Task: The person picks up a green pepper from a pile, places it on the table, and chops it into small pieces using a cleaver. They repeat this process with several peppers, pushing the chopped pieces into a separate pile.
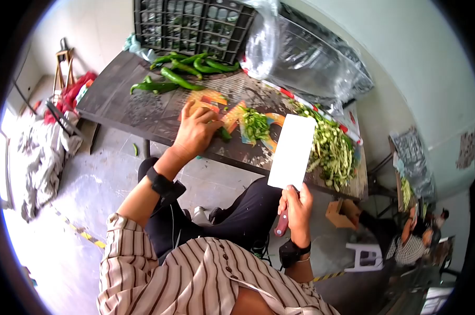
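Observation:
My right hand (pixel 296 206) grips the dark red handle of a cleaver (pixel 292 152), its wide bright blade raised flat toward the camera over the table's front edge. My left hand (pixel 195 130) is closed with bent fingers on a green chili pepper (pixel 225 134), which it partly hides. Between the hands lies a small heap of chopped green chili (pixel 255 126) on a worn, colorful printed surface. To the right, partly behind the blade, spreads a big pile of sliced pale green vegetable (pixel 332 152). Whole green chilies (pixel 179 77) rest farther back on the left.
A black plastic crate (pixel 193 29) and a crate lined with clear plastic (pixel 316 58) stand at the back of the dark table (pixel 122 105). Another person (pixel 408 247) sits at the far right near a white stool (pixel 364 256) and a cardboard box (pixel 342 214).

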{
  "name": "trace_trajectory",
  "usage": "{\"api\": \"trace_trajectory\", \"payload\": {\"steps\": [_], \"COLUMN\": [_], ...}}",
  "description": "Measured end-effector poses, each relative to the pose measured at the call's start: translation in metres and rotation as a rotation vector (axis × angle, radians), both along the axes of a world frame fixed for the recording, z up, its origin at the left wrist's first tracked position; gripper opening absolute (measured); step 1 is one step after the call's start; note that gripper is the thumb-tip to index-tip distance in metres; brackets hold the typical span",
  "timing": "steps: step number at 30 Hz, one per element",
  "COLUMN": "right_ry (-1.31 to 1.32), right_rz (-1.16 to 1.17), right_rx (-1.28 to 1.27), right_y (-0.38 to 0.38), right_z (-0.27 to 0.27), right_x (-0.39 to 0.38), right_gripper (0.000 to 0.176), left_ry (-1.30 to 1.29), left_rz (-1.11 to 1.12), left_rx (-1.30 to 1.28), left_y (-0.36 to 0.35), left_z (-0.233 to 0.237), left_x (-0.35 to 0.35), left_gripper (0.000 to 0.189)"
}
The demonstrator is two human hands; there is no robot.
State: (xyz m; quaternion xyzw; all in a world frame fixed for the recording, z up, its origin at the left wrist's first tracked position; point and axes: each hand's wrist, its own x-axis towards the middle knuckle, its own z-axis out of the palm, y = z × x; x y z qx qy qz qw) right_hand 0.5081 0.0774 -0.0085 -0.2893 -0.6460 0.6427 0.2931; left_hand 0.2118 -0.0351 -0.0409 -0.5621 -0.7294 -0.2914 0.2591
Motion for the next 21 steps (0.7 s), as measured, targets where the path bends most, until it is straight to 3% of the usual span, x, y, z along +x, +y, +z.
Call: {"api": "trace_trajectory", "payload": {"steps": [13, 21], "right_ry": [-0.286, -0.279], "right_rz": [0.252, 0.344], "right_rx": [0.206, 0.543], "right_y": [0.008, 0.026], "right_z": [0.025, 0.020], "right_x": [-0.066, -0.110], "right_gripper": [0.019, 0.018], "left_ry": [-0.125, -0.165], "left_rz": [-0.029, 0.020], "left_rx": [0.041, 0.059], "left_y": [-0.002, -0.001], "left_z": [-0.004, -0.008], "left_x": [0.001, 0.002], "left_gripper": [0.025, 0.021]}}
